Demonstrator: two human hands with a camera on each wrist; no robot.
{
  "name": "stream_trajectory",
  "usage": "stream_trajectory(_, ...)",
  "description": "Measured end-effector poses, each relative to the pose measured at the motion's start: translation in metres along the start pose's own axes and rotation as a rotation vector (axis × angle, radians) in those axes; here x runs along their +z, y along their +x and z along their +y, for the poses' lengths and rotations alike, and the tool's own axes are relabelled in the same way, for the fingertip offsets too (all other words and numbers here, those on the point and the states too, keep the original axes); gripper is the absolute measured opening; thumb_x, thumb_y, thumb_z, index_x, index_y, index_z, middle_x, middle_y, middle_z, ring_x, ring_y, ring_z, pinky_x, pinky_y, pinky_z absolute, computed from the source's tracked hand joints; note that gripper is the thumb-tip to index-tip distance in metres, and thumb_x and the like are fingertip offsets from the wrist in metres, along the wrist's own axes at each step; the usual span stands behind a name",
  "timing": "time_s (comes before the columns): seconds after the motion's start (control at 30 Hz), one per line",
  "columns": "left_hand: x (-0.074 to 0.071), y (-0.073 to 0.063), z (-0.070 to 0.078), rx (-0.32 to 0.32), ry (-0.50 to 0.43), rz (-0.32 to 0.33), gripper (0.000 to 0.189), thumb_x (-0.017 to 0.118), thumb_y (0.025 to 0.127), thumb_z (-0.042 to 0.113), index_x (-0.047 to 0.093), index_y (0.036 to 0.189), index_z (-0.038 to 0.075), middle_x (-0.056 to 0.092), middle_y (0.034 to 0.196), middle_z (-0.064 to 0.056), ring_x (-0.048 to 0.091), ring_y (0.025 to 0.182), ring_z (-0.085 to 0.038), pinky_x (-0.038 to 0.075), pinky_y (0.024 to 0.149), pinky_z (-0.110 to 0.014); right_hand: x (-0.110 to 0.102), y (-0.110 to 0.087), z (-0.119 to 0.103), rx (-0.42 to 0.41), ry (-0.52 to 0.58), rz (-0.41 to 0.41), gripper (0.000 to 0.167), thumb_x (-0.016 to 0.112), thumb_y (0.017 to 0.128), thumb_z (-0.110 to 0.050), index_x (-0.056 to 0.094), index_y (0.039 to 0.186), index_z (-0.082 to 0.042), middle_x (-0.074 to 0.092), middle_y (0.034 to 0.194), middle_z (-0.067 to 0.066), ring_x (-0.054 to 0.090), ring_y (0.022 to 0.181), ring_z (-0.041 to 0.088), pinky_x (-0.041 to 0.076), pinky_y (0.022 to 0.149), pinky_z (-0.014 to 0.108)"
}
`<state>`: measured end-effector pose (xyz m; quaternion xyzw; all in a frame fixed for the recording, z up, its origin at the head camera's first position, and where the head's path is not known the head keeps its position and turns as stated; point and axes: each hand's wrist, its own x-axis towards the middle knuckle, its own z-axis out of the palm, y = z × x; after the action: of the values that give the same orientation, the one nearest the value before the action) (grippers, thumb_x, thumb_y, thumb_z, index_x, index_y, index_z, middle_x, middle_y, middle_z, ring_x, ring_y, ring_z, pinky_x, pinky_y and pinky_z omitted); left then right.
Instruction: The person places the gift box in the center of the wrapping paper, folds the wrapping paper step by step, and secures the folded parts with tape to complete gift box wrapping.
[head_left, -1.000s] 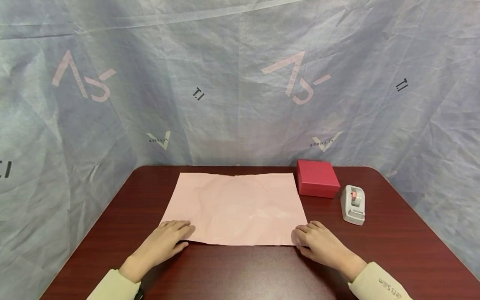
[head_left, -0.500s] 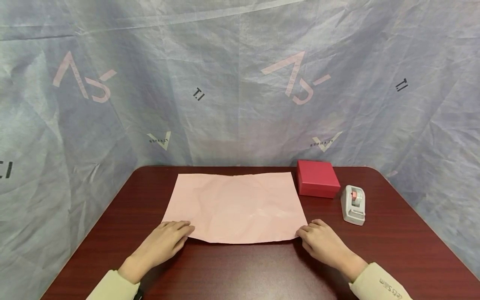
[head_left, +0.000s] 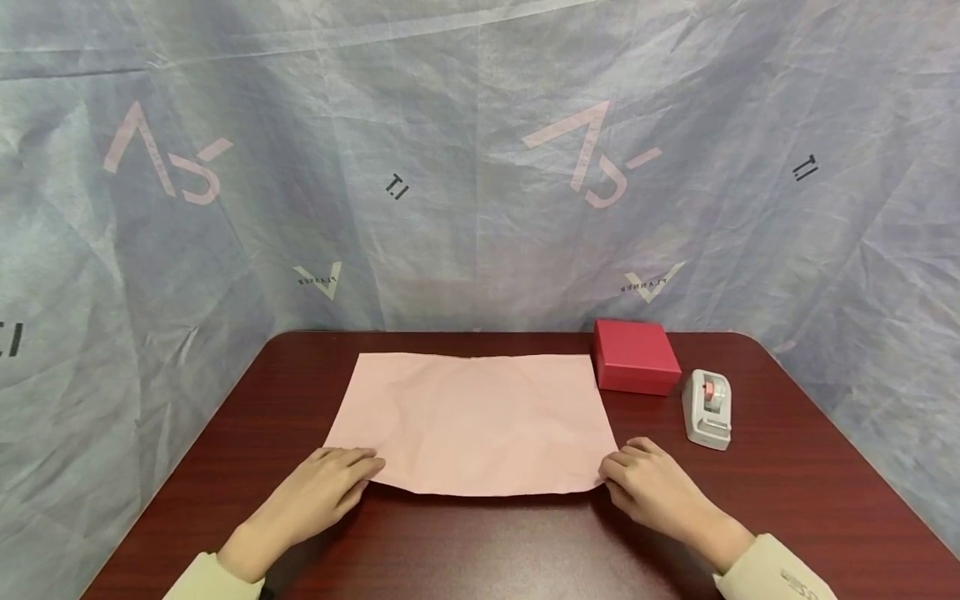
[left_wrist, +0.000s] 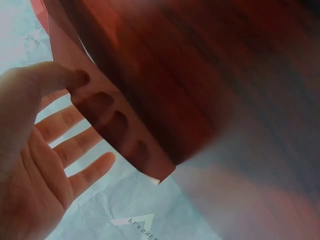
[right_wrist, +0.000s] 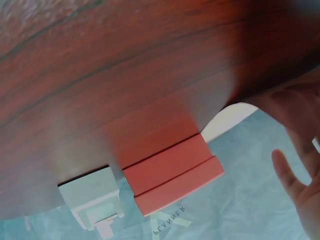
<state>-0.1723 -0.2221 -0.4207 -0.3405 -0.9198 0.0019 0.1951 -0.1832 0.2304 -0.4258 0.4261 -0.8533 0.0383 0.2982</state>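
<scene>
A wide pink sheet of paper (head_left: pixel 472 425) lies across the middle of the table, its near edge bowed and raised a little. My left hand (head_left: pixel 322 492) pinches the near left corner, fingers over the top and thumb underneath. In the left wrist view, that thumb (left_wrist: pixel 55 79) presses the underside, and the fingers show as dark shapes through the paper. At the near right corner, my right hand (head_left: pixel 660 492) grips the sheet, its thumb mostly hidden beneath. The right wrist view catches only part of this hand (right_wrist: pixel 305 185) at its edge.
A red box (head_left: pixel 636 357) stands at the back right, close beside the paper's far right corner. Right of it sits a white tape dispenser (head_left: pixel 707 410). The dark red wooden table (head_left: pixel 480 550) ends at a grey printed cloth (head_left: pixel 480 167) hanging behind.
Both thumbs have gone under the paper's near corners, and its near edge has lifted. Paper and hands have shifted slightly toward me. The box and tape dispenser have stayed put.
</scene>
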Motion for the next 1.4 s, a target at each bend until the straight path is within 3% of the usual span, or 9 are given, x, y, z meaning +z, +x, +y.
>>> stream_trajectory(0.17, -0.006, -0.006, 0.003, 0.038, -0.001, 0.043, 0.03, 0.068, 0.076, 0.014, 0.067, 0.106, 0.017, 0.066, 0.107, 0.002, 0.063, 0.094, -0.014, 0.048, 0.079, -0.036, -0.004, 0.0, -0.002, -0.042, 0.151, -0.011, 0.026, 0.065, 0.059, -0.001, 0.055, 0.072, -0.022, 0.056, 0.071, -0.018, 0.054, 0.069, -0.002, 0.042, 0.078, 0.035)
stream_trajectory(0.33, -0.009, -0.012, 0.006, 0.051, -0.039, 0.02, 0.027, 0.069, 0.076, 0.016, 0.067, 0.103, 0.019, 0.066, 0.107, 0.003, 0.062, 0.094, -0.014, 0.047, 0.081, -0.036, -0.008, -0.003, -0.003, -0.073, 0.23, -0.051, 0.03, 0.066, 0.057, -0.002, 0.055, 0.076, -0.022, 0.052, 0.073, -0.017, 0.05, 0.07, -0.004, 0.041, 0.079, 0.033)
stream_trajectory(0.53, -0.011, -0.015, 0.009, 0.081, -0.065, -0.033, 0.024, 0.07, 0.076, 0.019, 0.066, 0.1, 0.021, 0.065, 0.103, 0.004, 0.061, 0.096, -0.015, 0.046, 0.082, -0.037, -0.012, -0.007, -0.005, -0.059, 0.225, -0.106, 0.033, 0.07, 0.055, -0.006, 0.053, 0.077, -0.023, 0.046, 0.071, -0.02, 0.04, 0.066, -0.009, 0.039, 0.08, 0.026)
stream_trajectory(0.77, -0.016, -0.015, 0.014, 0.084, -0.099, -0.091, 0.016, 0.071, 0.072, 0.02, 0.06, 0.084, 0.024, 0.059, 0.092, 0.013, 0.058, 0.088, -0.011, 0.045, 0.081, -0.036, -0.015, -0.012, -0.006, -0.089, 0.22, -0.09, 0.034, 0.068, 0.051, -0.006, 0.052, 0.075, -0.023, 0.042, 0.07, -0.019, 0.037, 0.064, -0.009, 0.037, 0.077, 0.024)
stream_trajectory(0.9, -0.015, -0.017, 0.015, 0.108, -0.1, -0.064, 0.023, 0.074, 0.066, 0.022, 0.06, 0.084, 0.024, 0.058, 0.09, 0.015, 0.057, 0.085, -0.009, 0.046, 0.08, -0.035, -0.016, -0.014, -0.007, -0.081, 0.227, -0.11, 0.032, 0.066, 0.052, -0.007, 0.052, 0.076, -0.023, 0.046, 0.072, -0.019, 0.039, 0.065, -0.009, 0.036, 0.077, 0.023)
stream_trajectory(1.1, -0.012, -0.019, 0.014, 0.151, -0.072, -0.032, 0.034, 0.077, 0.062, 0.03, 0.064, 0.093, 0.021, 0.06, 0.091, 0.013, 0.057, 0.084, -0.008, 0.046, 0.079, -0.033, -0.016, -0.019, -0.009, -0.051, 0.187, -0.147, 0.032, 0.075, 0.053, -0.014, 0.057, 0.079, -0.023, 0.054, 0.08, -0.018, 0.049, 0.073, -0.006, 0.041, 0.076, 0.026)
stream_trajectory(1.4, -0.013, -0.013, 0.014, 0.166, -0.058, -0.025, 0.021, 0.073, 0.07, 0.028, 0.063, 0.087, 0.022, 0.058, 0.083, 0.015, 0.055, 0.078, -0.006, 0.046, 0.076, -0.033, -0.015, -0.021, -0.008, -0.066, 0.216, -0.1, 0.024, 0.077, 0.063, -0.025, 0.061, 0.081, -0.023, 0.057, 0.083, -0.019, 0.051, 0.076, -0.005, 0.041, 0.075, 0.025)
